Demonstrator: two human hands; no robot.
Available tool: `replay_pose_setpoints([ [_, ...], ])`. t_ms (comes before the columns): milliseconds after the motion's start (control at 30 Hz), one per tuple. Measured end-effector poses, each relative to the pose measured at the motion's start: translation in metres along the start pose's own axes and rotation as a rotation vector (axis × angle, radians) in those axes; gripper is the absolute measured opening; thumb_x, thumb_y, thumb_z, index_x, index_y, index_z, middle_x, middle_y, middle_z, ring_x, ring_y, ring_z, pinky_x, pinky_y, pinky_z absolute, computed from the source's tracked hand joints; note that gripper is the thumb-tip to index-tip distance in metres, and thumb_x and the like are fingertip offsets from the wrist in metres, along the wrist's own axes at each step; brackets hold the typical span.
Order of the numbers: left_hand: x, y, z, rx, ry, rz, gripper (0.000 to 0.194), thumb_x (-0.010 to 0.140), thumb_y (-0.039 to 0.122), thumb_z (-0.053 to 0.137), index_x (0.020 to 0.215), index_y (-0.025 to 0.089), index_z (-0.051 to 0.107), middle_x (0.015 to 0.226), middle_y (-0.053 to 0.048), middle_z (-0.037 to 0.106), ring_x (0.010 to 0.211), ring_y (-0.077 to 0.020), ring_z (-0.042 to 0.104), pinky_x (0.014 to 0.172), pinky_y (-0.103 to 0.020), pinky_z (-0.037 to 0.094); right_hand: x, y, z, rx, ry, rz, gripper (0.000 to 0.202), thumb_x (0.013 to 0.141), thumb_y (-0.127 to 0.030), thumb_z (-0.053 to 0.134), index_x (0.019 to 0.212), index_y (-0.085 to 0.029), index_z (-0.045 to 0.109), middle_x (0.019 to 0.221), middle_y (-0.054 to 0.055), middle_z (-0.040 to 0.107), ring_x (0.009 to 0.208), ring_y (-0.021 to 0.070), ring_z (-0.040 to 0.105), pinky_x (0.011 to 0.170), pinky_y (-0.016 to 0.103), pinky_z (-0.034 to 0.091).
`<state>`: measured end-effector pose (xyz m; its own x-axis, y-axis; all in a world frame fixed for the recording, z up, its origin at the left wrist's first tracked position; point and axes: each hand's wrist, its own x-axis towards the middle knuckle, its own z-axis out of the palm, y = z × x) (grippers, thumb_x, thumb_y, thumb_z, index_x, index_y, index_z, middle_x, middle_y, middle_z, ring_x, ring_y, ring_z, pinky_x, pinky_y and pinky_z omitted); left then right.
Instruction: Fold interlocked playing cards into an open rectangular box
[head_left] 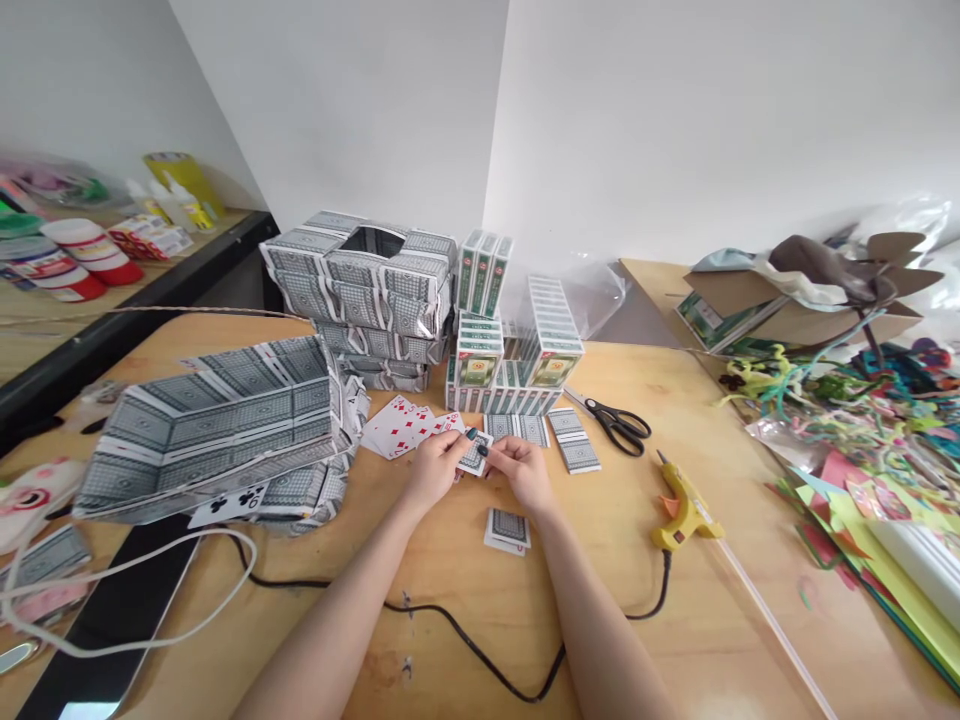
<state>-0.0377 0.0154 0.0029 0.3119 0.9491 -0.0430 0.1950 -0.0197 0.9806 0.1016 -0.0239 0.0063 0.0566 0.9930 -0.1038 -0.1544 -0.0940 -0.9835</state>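
Observation:
Between my two hands is a playing card point(472, 460) with its patterned back up; whether it is one card or more I cannot tell. My left hand point(439, 465) pinches its left side, and my right hand point(519, 468) pinches the right side. Just beyond lie fanned red-suit cards point(397, 425), face up. Folded card pieces point(574, 440) rest to the right of them. Nearer me, below the right hand, lies a small pile of cards point(508, 528). Behind my hands stand stacked card boxes point(480, 370).
Left stand a box built from cards point(360, 270) and an open card tray point(217, 430). Scissors point(619, 425) and a yellow glue gun point(684, 505) lie right, its black cord point(465, 640) crossing under my arms. Coloured paper point(885, 540) covers the right edge; a dark tablet point(120, 620) lies left.

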Motion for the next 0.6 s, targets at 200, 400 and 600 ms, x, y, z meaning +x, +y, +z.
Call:
replay_pose_setpoints([
  [200, -0.0022, 0.0000, -0.0014, 0.061, 0.002, 0.012, 0.036, 0.077, 0.044, 0.045, 0.053, 0.017, 0.044, 0.040, 0.005, 0.041, 0.039, -0.0078, 0.040, 0.041, -0.019, 0.029, 0.0001, -0.0018, -0.0021, 0.006, 0.029, -0.012, 0.025, 0.064, -0.041, 0.066, 0.059, -0.018, 0.058, 0.050, 0.000, 0.061, 0.048, 0.0127, 0.055, 0.050, 0.025, 0.043],
  [400, -0.0038, -0.0016, -0.0034, 0.157, -0.015, 0.070, 0.039, 0.079, 0.043, 0.042, 0.050, 0.017, 0.039, 0.040, 0.005, 0.040, 0.041, -0.0079, 0.038, 0.043, -0.020, 0.027, 0.0011, -0.0030, -0.0062, 0.002, 0.048, -0.005, 0.026, 0.064, -0.041, 0.066, 0.058, -0.018, 0.058, 0.049, 0.000, 0.060, 0.048, 0.0128, 0.054, 0.051, 0.026, 0.043],
  [600, -0.0049, 0.0027, -0.0038, 0.124, -0.052, 0.090, 0.034, 0.080, 0.040, 0.042, 0.054, 0.018, 0.037, 0.045, 0.004, 0.041, 0.044, -0.0086, 0.039, 0.045, -0.021, 0.028, 0.0008, -0.0029, -0.0061, 0.029, 0.026, -0.024, 0.023, 0.065, -0.038, 0.065, 0.058, -0.018, 0.058, 0.050, 0.000, 0.061, 0.048, 0.0125, 0.054, 0.052, 0.026, 0.043],
])
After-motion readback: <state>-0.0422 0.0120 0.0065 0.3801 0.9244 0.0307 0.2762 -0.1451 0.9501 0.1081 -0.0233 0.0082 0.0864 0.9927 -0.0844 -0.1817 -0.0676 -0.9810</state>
